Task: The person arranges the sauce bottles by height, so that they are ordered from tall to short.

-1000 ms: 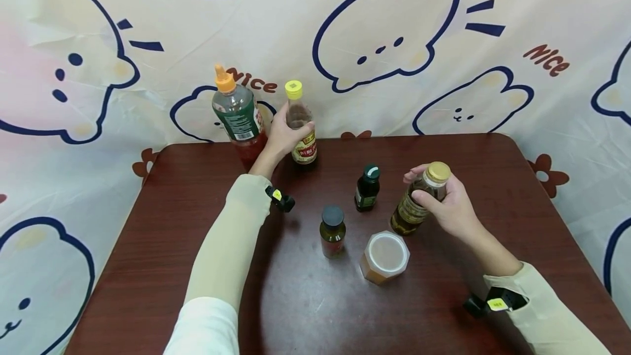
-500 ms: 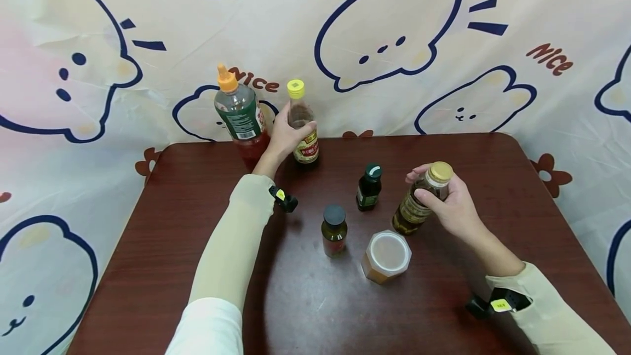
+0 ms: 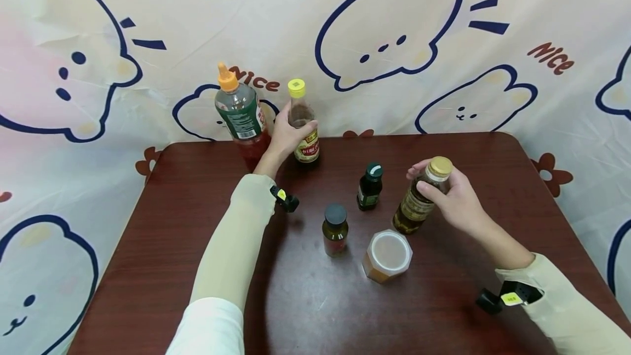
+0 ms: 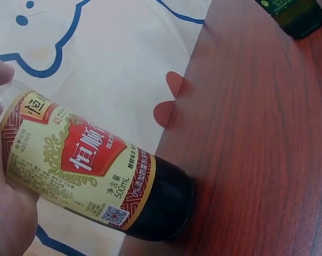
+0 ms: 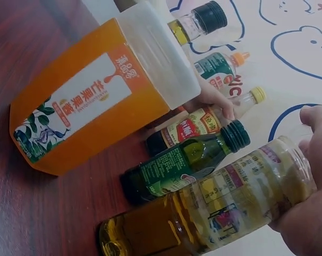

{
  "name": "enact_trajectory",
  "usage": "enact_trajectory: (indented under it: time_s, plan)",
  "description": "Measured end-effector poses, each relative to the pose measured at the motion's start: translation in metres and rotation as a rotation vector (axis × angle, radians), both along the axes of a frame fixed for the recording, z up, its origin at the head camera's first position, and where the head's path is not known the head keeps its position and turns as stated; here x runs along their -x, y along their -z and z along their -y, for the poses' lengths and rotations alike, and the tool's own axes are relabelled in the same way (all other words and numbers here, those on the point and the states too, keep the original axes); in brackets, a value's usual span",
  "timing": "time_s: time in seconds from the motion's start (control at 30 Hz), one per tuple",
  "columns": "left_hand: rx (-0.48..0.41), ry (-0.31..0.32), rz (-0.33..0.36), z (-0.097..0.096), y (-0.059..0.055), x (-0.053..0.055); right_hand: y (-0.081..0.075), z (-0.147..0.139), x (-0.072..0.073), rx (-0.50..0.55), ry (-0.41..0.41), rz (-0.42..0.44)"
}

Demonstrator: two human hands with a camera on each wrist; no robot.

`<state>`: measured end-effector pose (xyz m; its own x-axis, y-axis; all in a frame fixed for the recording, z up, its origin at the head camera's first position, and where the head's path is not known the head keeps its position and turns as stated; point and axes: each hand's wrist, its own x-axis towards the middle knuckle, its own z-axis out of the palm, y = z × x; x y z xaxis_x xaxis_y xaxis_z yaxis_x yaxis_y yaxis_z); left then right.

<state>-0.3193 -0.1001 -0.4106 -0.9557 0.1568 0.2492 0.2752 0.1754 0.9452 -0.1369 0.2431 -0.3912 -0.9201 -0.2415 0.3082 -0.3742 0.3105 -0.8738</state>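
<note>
At the back of the table my left hand (image 3: pixel 287 135) grips a vinegar bottle (image 3: pixel 308 149) with a yellow cap and dark liquid. Its cream and red label (image 4: pixel 86 154) faces the left wrist camera. Over on the right, my right hand (image 3: pixel 458 201) holds a gold-capped glass bottle (image 3: pixel 414 210) of amber liquid, thumb on the near side and fingers around the far side. In the right wrist view, the patterned band of that bottle (image 5: pixel 230 197) shows beside the palm. Whether its base touches the table cannot be told.
Left of the vinegar stands a sauce bottle (image 3: pixel 241 116) with an orange nozzle. Between my hands are a small dark green bottle (image 3: pixel 368 190), a dark-capped bottle (image 3: pixel 334 233) and a white-lidded jar of orange contents (image 3: pixel 386 256). A printed cloth (image 3: pixel 374 103) hangs behind the table.
My right forearm has shifted slightly right, and the gold cap has risen a little in the head view. The left hand stays on the vinegar bottle.
</note>
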Motion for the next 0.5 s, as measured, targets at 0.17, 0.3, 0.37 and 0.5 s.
enact_trajectory:
  time_s: [0.17,0.3,0.37,0.5]
  plan:
    - [0.002,-0.004,0.02,0.0,-0.003,-0.002,-0.01,-0.001,0.007,-0.028,-0.003,-0.012]
    - [0.01,-0.004,0.045,0.0,-0.003,-0.001,-0.024,-0.004,0.016,-0.039,0.019,-0.018]
    - [0.011,-0.004,0.057,0.0,-0.003,-0.001,-0.031,-0.005,0.024,-0.051,0.022,-0.027]
    - [0.009,-0.004,0.066,0.0,-0.002,0.0,-0.043,-0.005,0.042,-0.076,0.032,-0.034]
